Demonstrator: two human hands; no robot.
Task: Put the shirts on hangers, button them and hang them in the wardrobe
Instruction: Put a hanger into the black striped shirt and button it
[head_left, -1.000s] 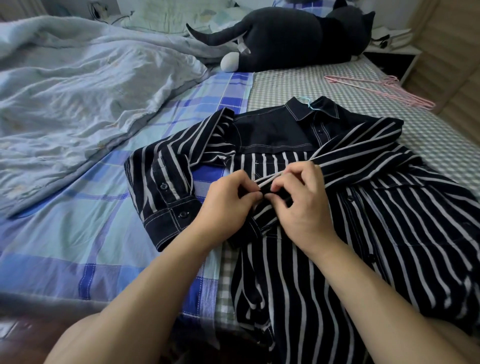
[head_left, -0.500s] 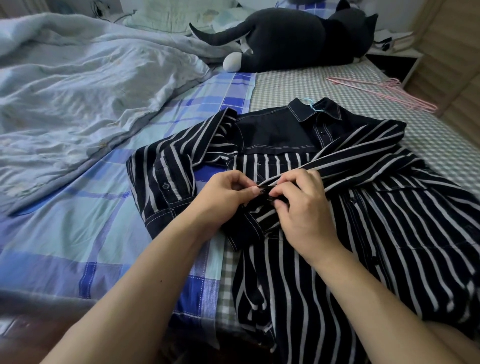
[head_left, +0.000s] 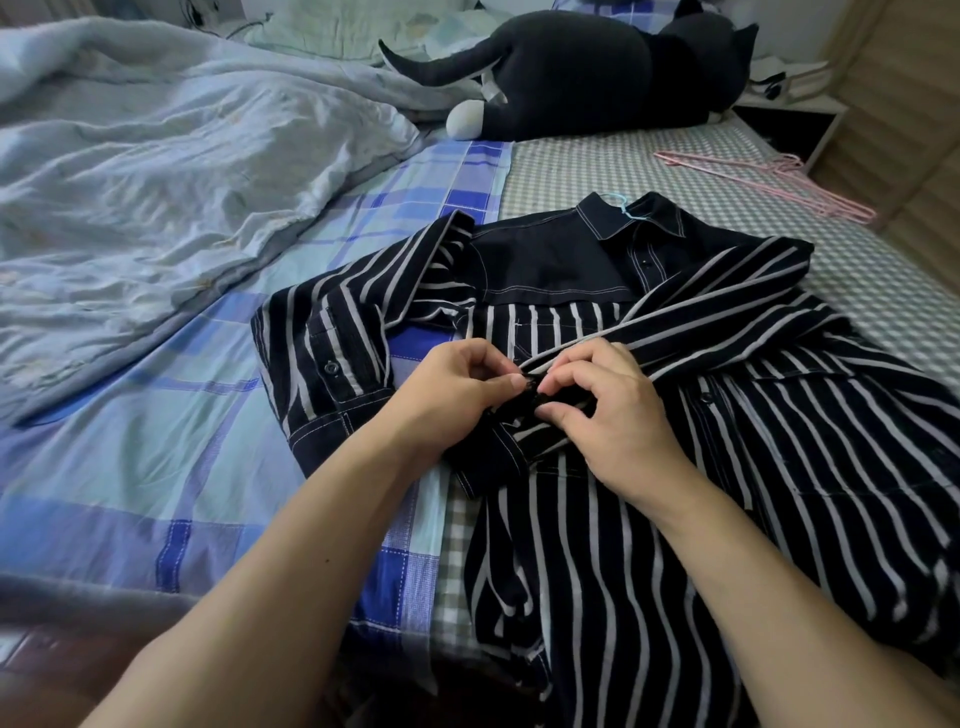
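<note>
The striped shirt lies flat on the bed, collar away from the person, a blue hanger hook showing at the neck; this likely keeps the plackets aligned for buttoning. The left hand pinches one front edge; the right hand pinches the opposite edge, fingertips meeting at mid-chest, apparently to seat a button. Pink hangers lie well apart, beyond the shirt; a plush cat rests near the headboard.
</note>
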